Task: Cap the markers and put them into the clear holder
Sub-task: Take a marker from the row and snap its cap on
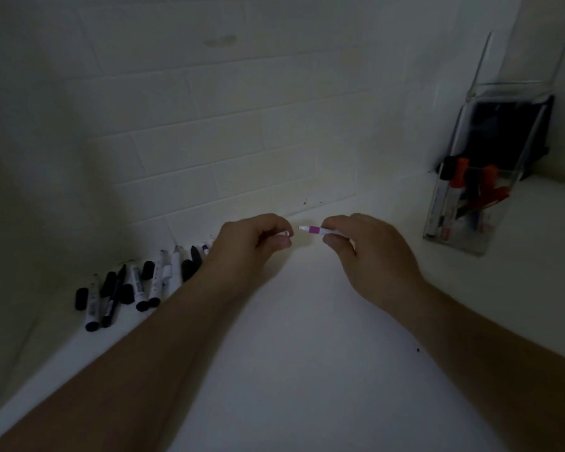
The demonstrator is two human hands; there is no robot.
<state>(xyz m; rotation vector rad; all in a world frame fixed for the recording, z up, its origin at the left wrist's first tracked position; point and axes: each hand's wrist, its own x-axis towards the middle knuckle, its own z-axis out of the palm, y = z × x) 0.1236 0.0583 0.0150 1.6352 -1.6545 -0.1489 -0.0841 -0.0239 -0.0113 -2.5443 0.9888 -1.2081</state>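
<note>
My right hand (369,252) pinches a white marker with a purple band (315,230), its bare tip pointing left. My left hand (252,243) holds a small white cap (287,233) between thumb and fingers, a short gap from the marker's tip. The clear holder (463,243) stands at the right on the white counter, with several red and black markers inside. A pile of black-and-white markers and loose black caps (134,285) lies at the left beside my left forearm.
A tiled wall (209,125) rises behind the counter. A dark object (503,132) sits behind the holder inside a taller clear stand. The scene is dim.
</note>
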